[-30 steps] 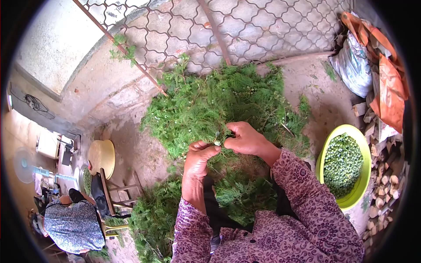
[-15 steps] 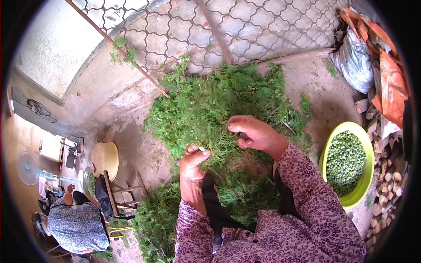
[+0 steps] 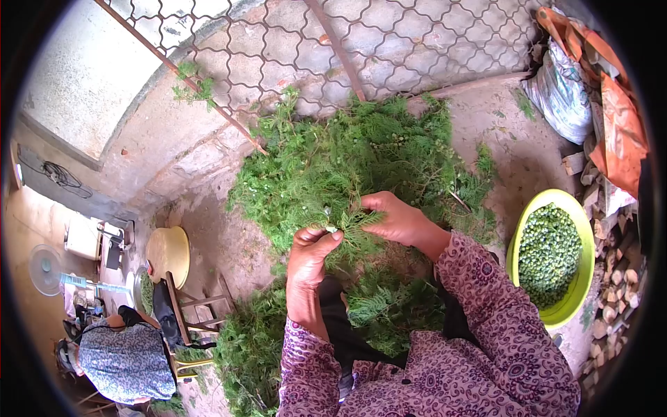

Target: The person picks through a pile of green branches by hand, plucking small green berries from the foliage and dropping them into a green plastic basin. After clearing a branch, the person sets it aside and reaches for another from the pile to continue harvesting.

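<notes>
My left hand (image 3: 309, 260) is closed in a pinch on an evergreen sprig (image 3: 353, 224), with small pale green cones (image 3: 329, 221) just by the thumb tip. Around the leafy right end of that same sprig curl the fingers of my right hand (image 3: 401, 219). Both hands hover over a large heap of feathery green branches (image 3: 319, 156) lying against the wire mesh. More cut branches (image 3: 389, 313) lie between my legs, and another pile (image 3: 253, 347) is at my left side.
To the right stands a yellow-green basin (image 3: 513, 254) holding many round green cones (image 3: 549, 254). Beyond it are stacked firewood (image 3: 611, 299) and a white sack (image 3: 561, 94). At left, another person (image 3: 125, 358) sits near a wooden stool (image 3: 201, 306), a tan tub (image 3: 169, 257) and a fan (image 3: 46, 267).
My right hand has dropped slightly and its fingers have closed in on the sprig. Pale cones now show by my left thumb. The other person's raised hand has gone from sight.
</notes>
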Tool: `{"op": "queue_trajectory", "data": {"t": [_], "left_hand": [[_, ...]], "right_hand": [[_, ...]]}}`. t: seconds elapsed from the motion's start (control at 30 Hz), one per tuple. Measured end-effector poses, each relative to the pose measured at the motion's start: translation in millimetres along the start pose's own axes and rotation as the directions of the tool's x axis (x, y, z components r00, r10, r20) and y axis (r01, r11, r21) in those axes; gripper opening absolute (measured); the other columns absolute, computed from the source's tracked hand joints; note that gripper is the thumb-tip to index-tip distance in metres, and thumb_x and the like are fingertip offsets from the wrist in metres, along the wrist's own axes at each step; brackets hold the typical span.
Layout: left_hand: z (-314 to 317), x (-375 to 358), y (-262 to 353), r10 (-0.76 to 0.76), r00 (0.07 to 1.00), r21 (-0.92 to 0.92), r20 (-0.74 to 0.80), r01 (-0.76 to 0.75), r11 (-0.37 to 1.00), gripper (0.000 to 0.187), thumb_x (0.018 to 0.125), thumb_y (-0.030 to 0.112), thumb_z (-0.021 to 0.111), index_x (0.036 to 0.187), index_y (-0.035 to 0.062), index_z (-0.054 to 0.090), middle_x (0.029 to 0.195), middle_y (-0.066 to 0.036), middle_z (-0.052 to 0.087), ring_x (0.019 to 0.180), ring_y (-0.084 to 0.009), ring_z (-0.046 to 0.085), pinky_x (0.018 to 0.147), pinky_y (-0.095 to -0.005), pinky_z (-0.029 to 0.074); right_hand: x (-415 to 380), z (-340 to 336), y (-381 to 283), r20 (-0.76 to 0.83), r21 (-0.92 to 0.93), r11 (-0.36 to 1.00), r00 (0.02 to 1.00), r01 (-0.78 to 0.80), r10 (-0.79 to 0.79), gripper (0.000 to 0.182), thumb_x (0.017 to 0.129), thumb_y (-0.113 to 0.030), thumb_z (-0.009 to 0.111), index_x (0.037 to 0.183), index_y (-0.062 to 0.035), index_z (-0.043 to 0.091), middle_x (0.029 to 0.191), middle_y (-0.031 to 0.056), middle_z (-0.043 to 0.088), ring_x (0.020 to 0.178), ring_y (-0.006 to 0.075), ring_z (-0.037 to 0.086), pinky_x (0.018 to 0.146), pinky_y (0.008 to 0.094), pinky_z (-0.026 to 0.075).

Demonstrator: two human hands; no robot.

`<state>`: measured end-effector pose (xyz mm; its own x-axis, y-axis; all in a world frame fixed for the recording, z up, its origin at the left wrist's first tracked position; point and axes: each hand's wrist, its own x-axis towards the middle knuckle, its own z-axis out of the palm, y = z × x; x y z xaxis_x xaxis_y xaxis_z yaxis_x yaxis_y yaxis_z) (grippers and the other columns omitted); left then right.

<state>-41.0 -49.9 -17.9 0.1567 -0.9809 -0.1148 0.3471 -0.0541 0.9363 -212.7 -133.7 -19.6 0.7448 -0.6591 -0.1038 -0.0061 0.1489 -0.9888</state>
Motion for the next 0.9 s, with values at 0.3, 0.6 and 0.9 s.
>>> {"op": "queue_trajectory", "data": {"t": [0.3,0.6,0.9], "left_hand": [[6,3,-4,-0.010,1.000,0.063,-0.021,0.011,0.998,0.013,0.069,-0.004,0.064,0.080,0.0025,0.065,0.076,-0.003,0.064,0.065,-0.0072,0.056,0.063,-0.0216,0.044],[8,4,-4,-0.008,1.000,0.071,0.023,0.006,0.997,0.013,0.068,-0.004,0.064,0.079,0.0025,0.065,0.075,-0.002,0.063,0.063,-0.0072,0.055,0.060,-0.0219,0.044],[-8,-3,1,-0.021,0.994,-0.007,0.112,0.021,1.000,0.014,0.065,-0.006,0.065,0.076,0.0041,0.064,0.071,-0.002,0.063,0.061,-0.0073,0.056,0.061,-0.0215,0.045]], "right_hand": [[8,-1,13,-0.064,-0.435,0.858,0.941,0.274,-0.333,0.027,0.071,-0.003,0.061,0.097,0.0013,0.054,0.087,0.0060,0.060,0.083,0.0092,0.052,0.076,0.0262,0.042],[0,-1,6,-0.079,0.039,0.978,0.976,0.206,-0.203,0.017,0.074,-0.009,0.062,0.085,0.0019,0.055,0.058,-0.0004,0.046,0.047,0.0093,0.041,0.042,0.0227,0.031],[-3,-37,-12,-0.141,0.567,0.822,0.990,0.056,0.029,0.012,0.074,-0.001,0.050,0.086,-0.0029,0.049,0.072,0.0064,0.053,0.056,0.0082,0.048,0.038,0.0179,0.031]]}}
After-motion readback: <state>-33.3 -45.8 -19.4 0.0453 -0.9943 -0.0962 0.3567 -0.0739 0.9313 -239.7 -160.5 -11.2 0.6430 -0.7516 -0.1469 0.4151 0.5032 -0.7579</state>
